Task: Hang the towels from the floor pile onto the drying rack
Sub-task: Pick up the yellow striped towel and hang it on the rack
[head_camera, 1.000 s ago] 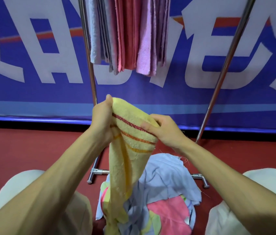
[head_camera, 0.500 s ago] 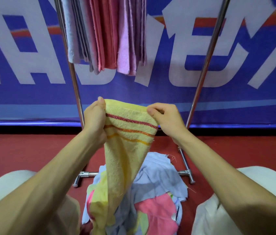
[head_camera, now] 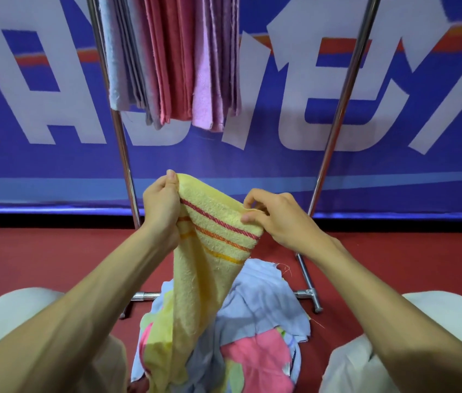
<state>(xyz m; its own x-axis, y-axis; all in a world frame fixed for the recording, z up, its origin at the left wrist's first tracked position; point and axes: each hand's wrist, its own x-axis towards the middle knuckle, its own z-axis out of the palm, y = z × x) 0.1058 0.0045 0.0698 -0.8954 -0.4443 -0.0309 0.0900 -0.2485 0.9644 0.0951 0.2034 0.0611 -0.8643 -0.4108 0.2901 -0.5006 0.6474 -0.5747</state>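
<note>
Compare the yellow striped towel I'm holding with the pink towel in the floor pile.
The yellow striped terry towel is lifted, held at its top edge by the left hand and right hand; the plain pink towel lies crumpled in the pile. The yellow towel carries red and orange stripes; the pink towel shows none. Both are off the rack.
</note>
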